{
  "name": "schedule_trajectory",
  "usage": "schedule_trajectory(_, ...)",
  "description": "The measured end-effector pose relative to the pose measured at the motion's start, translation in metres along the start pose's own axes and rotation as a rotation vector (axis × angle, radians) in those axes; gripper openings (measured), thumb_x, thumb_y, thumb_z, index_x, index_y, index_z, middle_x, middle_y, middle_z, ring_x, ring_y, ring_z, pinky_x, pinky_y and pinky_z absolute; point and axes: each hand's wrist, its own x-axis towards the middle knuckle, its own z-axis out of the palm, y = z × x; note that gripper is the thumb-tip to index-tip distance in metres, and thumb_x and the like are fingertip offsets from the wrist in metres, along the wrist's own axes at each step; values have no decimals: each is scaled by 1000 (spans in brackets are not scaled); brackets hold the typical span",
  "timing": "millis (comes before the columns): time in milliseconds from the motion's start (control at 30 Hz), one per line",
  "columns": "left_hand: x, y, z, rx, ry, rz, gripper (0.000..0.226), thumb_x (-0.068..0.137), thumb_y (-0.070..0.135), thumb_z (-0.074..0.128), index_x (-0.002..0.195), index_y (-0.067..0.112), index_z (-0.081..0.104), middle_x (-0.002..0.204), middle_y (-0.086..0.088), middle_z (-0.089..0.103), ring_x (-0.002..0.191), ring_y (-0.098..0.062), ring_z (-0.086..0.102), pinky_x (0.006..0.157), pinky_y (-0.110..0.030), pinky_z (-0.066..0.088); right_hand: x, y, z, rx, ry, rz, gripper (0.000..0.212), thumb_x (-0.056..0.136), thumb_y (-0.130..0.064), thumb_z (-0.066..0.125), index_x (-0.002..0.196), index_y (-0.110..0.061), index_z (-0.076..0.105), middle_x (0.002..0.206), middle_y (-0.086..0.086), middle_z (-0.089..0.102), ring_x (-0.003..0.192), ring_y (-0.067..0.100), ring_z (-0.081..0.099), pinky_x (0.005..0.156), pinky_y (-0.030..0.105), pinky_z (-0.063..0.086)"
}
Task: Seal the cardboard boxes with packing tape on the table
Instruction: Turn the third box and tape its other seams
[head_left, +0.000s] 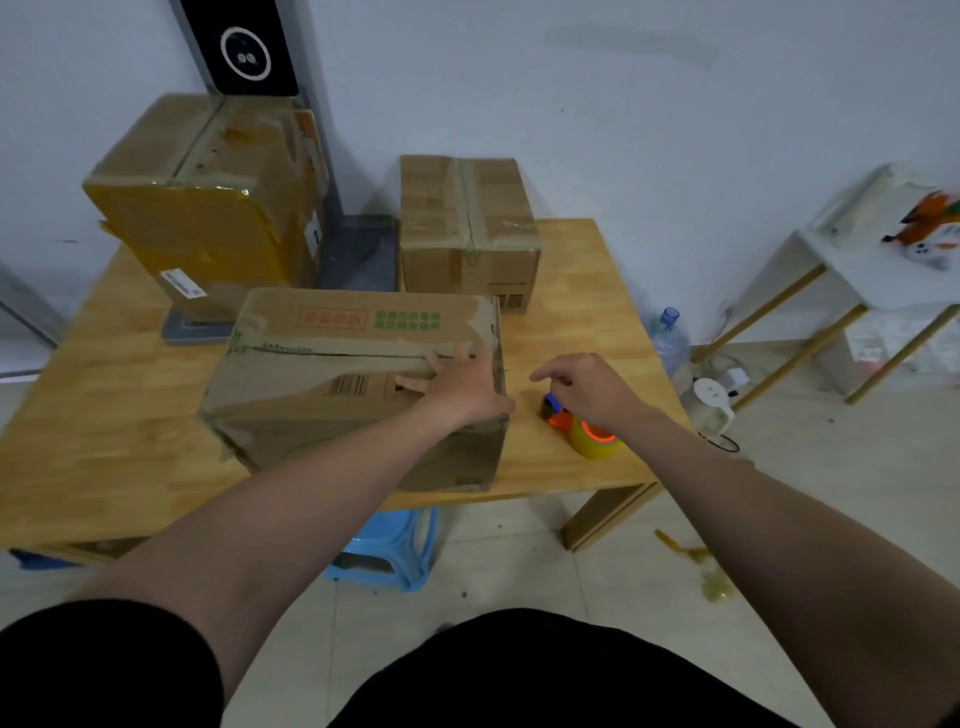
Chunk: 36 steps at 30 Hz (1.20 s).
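Observation:
A wide cardboard box (332, 379) lies on the wooden table (566, 291), its top flaps meeting along a dark seam. My left hand (457, 382) rests flat on the right end of that top, fingers straight. To the right of the box sits a tape dispenser (582, 428) with an orange frame and a yellowish roll. My right hand (587, 387) hovers over its front end, fingers loosely curled; I cannot tell if they touch it. Two taped boxes stand behind: a tall one (208, 197) at the left and a smaller one (467, 234) at the middle.
A grey stand base (358, 254) with a black device above sits between the back boxes. A blue plastic stool (389, 551) stands under the table's front edge. A water bottle (670, 338), a white appliance (711, 402) and a white side table (857, 270) are at the right.

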Motion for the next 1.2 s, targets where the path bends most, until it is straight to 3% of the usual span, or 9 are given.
schedule_trajectory(100, -8, -9, 0, 44, -35, 131, 72, 79, 53, 74, 142, 36, 44, 153, -1, 34, 149, -37, 22, 104, -87, 7, 9, -3, -1, -4, 32, -70, 39, 91, 3, 51, 115, -16, 75, 131, 3, 66, 122, 15, 59, 107, 32, 44)
schedule_trajectory(233, -20, -34, -1, 185, -102, 421, 60, 81, 50, 76, 134, 35, 55, 148, 8, 46, 142, -24, 35, 110, -78, 14, 21, -25, -5, -135, -46, -161, 50, 87, 10, 49, 128, -11, 69, 144, 11, 56, 139, 27, 44, 114, 30, 29)
schedule_trajectory(367, -23, -73, -19, 184, -182, 535, 59, 86, 38, 76, 141, 39, 55, 164, 11, 33, 157, -15, 12, 120, -69, -3, 28, -40, 2, -281, -218, -115, 42, 94, -12, 54, 132, -27, 65, 158, 7, 40, 148, 17, 30, 120, 30, 14)
schedule_trajectory(533, -19, -111, -33, 314, -153, 625, 68, 90, 17, 71, 150, 39, 47, 166, 18, 23, 157, -12, 5, 125, -61, 3, 31, -56, 27, -429, -296, -36, 36, 95, -24, 51, 127, -29, 66, 146, 9, 48, 141, 26, 37, 114, 37, 17)
schedule_trajectory(667, -13, -122, -36, 265, -67, 590, 65, 93, 14, 70, 149, 38, 48, 164, 21, 28, 157, -12, 11, 128, -54, 9, 36, -64, 29, -529, -370, 15, 39, 96, -27, 49, 134, -26, 57, 140, 12, 47, 140, 29, 29, 114, 46, 16)
schedule_trajectory(900, 2, -103, -35, 9, 56, 404, 53, 87, 18, 80, 137, 29, 64, 154, 16, 49, 155, -16, 22, 127, -50, 10, 43, -53, 25, -469, -250, 31, 51, 96, -35, 59, 146, -28, 49, 147, 6, 47, 141, 23, 35, 114, 38, 19)
schedule_trajectory(1033, 11, -97, -32, -40, 98, 338, 56, 87, 17, 80, 140, 28, 62, 153, 16, 50, 155, -16, 21, 128, -49, 9, 46, -42, 22, -316, -194, 47, 53, 97, -27, 59, 149, -23, 47, 164, 10, 26, 153, 23, 16, 122, 34, 4)
schedule_trajectory(1100, 12, -91, -31, 8, 108, 318, 58, 87, 23, 81, 141, 28, 61, 152, 15, 51, 153, -17, 26, 127, -48, 15, 48, -33, 22, -198, -213, 57, 54, 96, -25, 60, 149, -24, 47, 166, 7, 21, 154, 26, 8, 123, 34, 2)
schedule_trajectory(1200, 11, -75, -35, -22, 138, 326, 47, 89, 41, 77, 133, 29, 67, 140, 10, 55, 134, -18, 47, 110, -37, 38, 45, -17, 19, 54, -58, 39, 49, 89, -21, 65, 138, -26, 61, 159, 4, 36, 149, 25, 21, 120, 26, 13)
